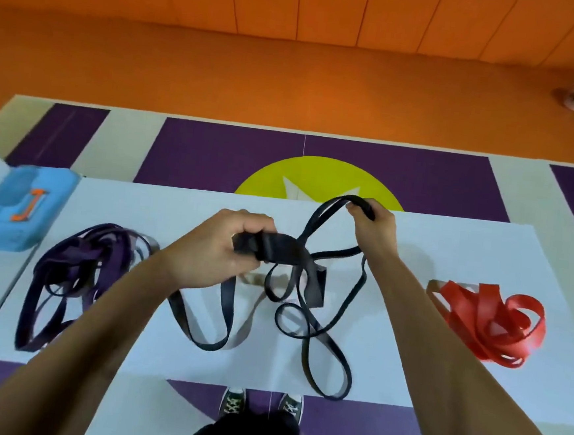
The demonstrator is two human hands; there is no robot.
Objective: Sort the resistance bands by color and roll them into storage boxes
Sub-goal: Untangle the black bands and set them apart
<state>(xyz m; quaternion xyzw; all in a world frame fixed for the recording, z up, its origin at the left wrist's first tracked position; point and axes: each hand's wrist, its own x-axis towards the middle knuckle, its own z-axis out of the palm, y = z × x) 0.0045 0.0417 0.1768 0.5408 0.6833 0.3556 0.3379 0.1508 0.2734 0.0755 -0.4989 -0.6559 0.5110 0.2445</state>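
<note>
Black bands (317, 290) tangled mid-tabletop (448, 250)
Blue box (22, 208) far left, purple bands (78, 280) heaped beside it; left hand (218, 246) clenches their folded end, right hand (375, 229) pinches a raised loop; red bands (490, 322) heaped right.

A white worktop (447, 257) stands on a purple-and-white floor (419, 179). A loose heap of purple resistance bands (68, 268) lies on its left part. In the middle rest the trailing loops of the black bands (316, 288). Well apart to the right lies a tangle of red bands (490, 322). A light blue storage box (22, 206) sits at the far left corner; whether it rests on the worktop I cannot tell.
</note>
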